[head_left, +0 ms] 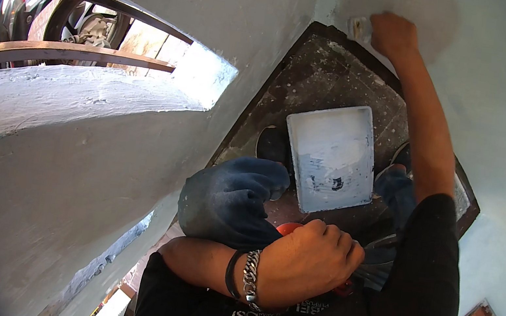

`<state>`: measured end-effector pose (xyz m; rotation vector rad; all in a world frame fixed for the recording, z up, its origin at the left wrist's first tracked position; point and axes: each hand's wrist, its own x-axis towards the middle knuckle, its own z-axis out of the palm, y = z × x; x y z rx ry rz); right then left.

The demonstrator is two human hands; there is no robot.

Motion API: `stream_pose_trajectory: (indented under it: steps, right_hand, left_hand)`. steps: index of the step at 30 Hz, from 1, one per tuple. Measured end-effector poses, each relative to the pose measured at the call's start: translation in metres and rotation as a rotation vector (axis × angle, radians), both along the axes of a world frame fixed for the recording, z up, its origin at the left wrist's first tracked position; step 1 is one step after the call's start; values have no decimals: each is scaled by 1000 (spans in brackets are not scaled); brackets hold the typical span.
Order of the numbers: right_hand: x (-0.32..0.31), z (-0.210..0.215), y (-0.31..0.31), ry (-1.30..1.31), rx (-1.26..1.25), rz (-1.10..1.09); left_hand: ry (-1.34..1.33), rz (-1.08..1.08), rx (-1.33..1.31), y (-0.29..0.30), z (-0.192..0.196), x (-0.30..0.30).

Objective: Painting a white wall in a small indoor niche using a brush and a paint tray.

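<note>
My right hand (393, 36) is stretched far out to the wall by the corner, its fingers closed on a small paintbrush (357, 28). The brush head is pale and touches or nearly touches the wall low down, just above the dark floor border. Close to my chest, my left hand (315, 264) is a fist around a red-handled thing (289, 228); red shows at both sides of the fist, but its kind is hidden. Between my feet lies a white paint tray (333, 151), coated with whitish paint and streaked dark near its front end.
A grey wall (94, 159) with a slot-like opening (206, 78) stands on the left; a wheel (88, 26) shows beyond it. The pale green wall (501, 98) rises on the right. My bent knee (227, 197) is beside the tray. The dark floor (333, 71) is paint-spattered.
</note>
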<state>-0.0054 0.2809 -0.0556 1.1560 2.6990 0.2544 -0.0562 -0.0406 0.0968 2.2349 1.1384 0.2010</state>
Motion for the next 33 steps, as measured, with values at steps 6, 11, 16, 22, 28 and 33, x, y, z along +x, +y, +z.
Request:
stream_pose_trajectory:
  steps: [6, 11, 16, 22, 28, 33]
  right_hand:
    - [104, -127, -27, 750, -658, -327]
    - [88, -163, -81, 1205, -1219, -929]
    - [78, -190, -81, 1073, -846, -666]
    - [60, -200, -72, 701, -389, -505]
    - [55, -207, -57, 740, -345, -497]
    - [59, -207, -58, 731, -307, -554]
  left_hand:
    - [-15, -9, 9, 2, 0, 5]
    - [33, 36, -45, 2, -4, 8]
    - [50, 35, -39, 7, -7, 13]
    - [45, 54, -43, 11, -7, 14]
    - [35, 51, -94, 16, -8, 13]
    - [52, 44, -97, 16, -8, 11]
